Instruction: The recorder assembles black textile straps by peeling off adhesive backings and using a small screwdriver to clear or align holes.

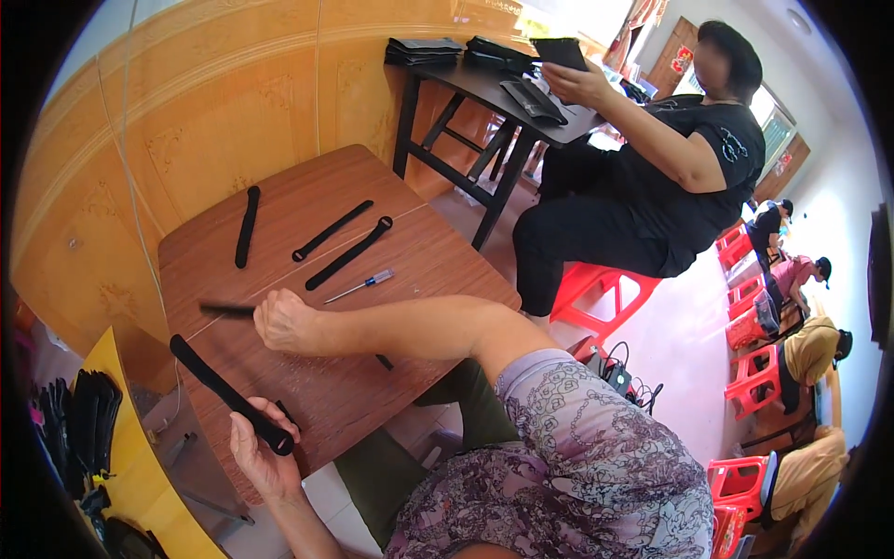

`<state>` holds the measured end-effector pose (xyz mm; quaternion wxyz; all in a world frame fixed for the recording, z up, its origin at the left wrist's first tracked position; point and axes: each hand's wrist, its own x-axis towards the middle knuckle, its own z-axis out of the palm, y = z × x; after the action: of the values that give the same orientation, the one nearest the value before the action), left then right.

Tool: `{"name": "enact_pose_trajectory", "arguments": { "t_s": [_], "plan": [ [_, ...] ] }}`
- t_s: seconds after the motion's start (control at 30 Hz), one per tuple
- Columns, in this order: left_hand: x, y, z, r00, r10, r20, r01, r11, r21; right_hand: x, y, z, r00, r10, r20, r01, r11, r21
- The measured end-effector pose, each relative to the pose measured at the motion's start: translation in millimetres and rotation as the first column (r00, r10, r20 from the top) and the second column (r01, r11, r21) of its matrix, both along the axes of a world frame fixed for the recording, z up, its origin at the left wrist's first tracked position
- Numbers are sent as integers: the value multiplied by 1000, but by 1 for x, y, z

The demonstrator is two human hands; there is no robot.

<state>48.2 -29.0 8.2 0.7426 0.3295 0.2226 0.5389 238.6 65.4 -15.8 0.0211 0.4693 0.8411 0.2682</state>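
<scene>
My left hand (264, 454), near the table's front left edge, is closed on a long black strap (216, 382) with a slotted end by my thumb. A bit of something black shows behind its fingers. Farther in, over the brown table (419, 242), my right hand (287, 322) makes a fist around another dark strap (226, 309), whose far end is smeared by motion. Beyond it lie a black strap (248, 228) on the left and two side by side, an upper strap (332, 231) and a lower strap (349, 253). A screwdriver (372, 279) with a clear bluish handle lies beside them.
A small black piece (384, 361) lies below my right forearm. A wood-panelled wall (223, 112) borders the table. Black items hang by a yellow board (140, 447) at left. Beyond, a seated person (643, 177) holds a black pouch at a dark table (447, 79); others sit on red stools.
</scene>
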Motion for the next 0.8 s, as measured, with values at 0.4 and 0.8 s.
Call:
{"name": "enact_pose_trajectory", "arguments": {
  "t_s": [0.4,0.8],
  "plan": [
    [13,-3,-4,997,-72,38,71,997,23,50,-16,33,970,-104,-220,79,990,-119],
    [41,-20,-7,980,-189,-53,193,978,80,308,3,210,250,-826,-505,906,384,-179]
  ]
}}
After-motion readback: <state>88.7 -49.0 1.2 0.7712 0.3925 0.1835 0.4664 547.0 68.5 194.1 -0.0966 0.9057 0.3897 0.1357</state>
